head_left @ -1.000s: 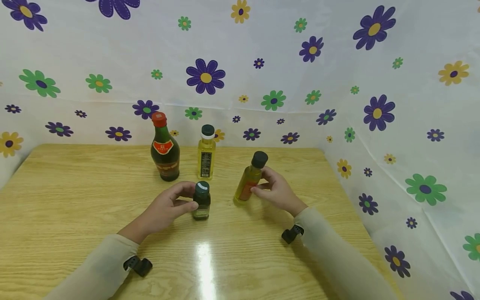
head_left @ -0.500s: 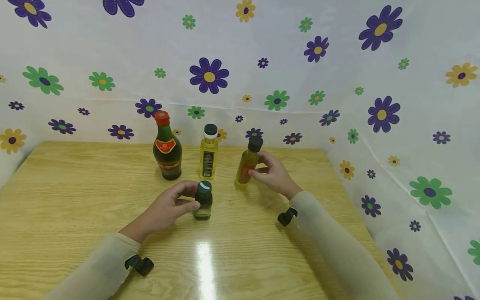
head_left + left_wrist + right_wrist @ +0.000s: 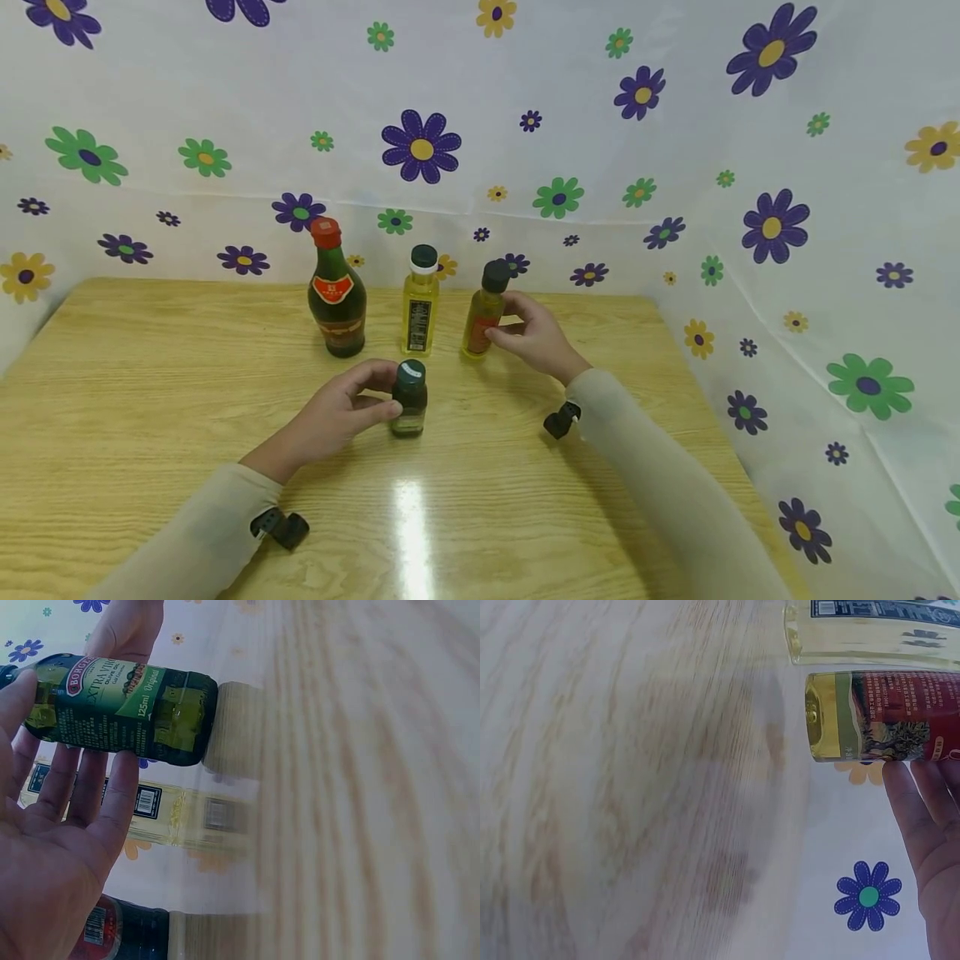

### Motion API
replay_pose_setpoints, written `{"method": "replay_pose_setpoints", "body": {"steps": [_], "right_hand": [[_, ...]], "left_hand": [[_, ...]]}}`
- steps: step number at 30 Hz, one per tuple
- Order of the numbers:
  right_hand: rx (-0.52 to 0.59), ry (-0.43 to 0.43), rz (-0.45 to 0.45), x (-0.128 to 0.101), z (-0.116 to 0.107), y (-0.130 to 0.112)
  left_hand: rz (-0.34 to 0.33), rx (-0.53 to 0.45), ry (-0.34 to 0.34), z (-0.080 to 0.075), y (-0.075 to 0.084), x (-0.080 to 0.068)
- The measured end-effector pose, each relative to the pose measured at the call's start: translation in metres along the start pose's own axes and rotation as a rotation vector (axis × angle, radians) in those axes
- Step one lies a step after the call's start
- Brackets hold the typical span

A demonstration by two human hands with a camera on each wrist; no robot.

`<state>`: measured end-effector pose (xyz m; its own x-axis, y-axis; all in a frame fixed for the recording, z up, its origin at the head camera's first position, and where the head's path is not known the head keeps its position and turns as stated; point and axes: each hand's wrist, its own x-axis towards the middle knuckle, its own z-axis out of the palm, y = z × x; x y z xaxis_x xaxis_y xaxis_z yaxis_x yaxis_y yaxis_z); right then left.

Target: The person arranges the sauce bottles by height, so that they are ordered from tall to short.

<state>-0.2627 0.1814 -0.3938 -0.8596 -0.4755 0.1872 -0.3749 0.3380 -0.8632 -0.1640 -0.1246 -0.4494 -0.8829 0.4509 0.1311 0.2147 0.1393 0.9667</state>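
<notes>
At the far left of the row at the back of the bench [image 3: 150,375] we see a dark bottle with a red cap [image 3: 335,292], upright and untouched, near the flowered sheet [image 3: 225,100] that hangs behind. Our left hand [image 3: 330,417] lies nearer us, in front of that row, with its thumb and fingers curled round a small dark green bottle [image 3: 409,400] that stands on the wood. The left wrist view shows this small dark green bottle [image 3: 120,709] pinched between thumb and fingers [image 3: 97,787], its base on the wood and its label reading extra virgin.

Just behind it, in the row, a pale yellow bottle with a black cap [image 3: 419,304] stands free beside the red-capped one; its barcode label [image 3: 146,802] shows past the fingers in the left wrist view.

To the right of that, our right hand [image 3: 534,337] holds an amber bottle with a red label [image 3: 483,312], fingers wrapped about its body. This bottle stands close beside the pale yellow one, tilted slightly. In the right wrist view the amber bottle [image 3: 885,716] lies next to the pale yellow bottle [image 3: 870,630], and our fingers [image 3: 922,817] touch its labelled side. We cannot tell there whether its base rests fully on the wood.
</notes>
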Motion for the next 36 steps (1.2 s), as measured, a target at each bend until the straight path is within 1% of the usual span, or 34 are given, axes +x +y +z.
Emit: {"method": "replay_pose_setpoints", "body": {"steps": [6, 20, 23, 24, 29, 30, 31, 36], "right_hand": [[-0.005, -0.012, 0.0, 0.004, 0.006, -0.001], [-0.032, -0.013, 0.016, 0.006, 0.008, 0.001], [-0.022, -0.018, 0.042, 0.005, 0.008, 0.004], [-0.021, -0.018, 0.054, 0.005, 0.008, 0.005], [-0.013, -0.033, 0.099, 0.004, 0.007, 0.007], [-0.006, -0.038, 0.101, 0.004, 0.006, 0.008], [0.001, -0.042, 0.102, 0.004, 0.006, 0.008], [0.038, -0.028, 0.102, 0.0, 0.006, 0.011]], "left_hand": [[0.001, 0.0, 0.003, -0.001, -0.001, 0.0], [-0.011, 0.004, -0.004, -0.001, -0.002, 0.0], [-0.007, 0.004, -0.005, 0.0, -0.001, 0.0], [-0.008, 0.003, -0.004, 0.0, 0.003, 0.0], [-0.009, -0.003, 0.002, 0.001, 0.002, 0.0], [-0.011, -0.004, 0.003, 0.001, 0.002, -0.001], [-0.012, -0.004, 0.005, 0.0, -0.002, 0.0], [-0.026, -0.006, 0.007, 0.0, -0.003, -0.001]]}}
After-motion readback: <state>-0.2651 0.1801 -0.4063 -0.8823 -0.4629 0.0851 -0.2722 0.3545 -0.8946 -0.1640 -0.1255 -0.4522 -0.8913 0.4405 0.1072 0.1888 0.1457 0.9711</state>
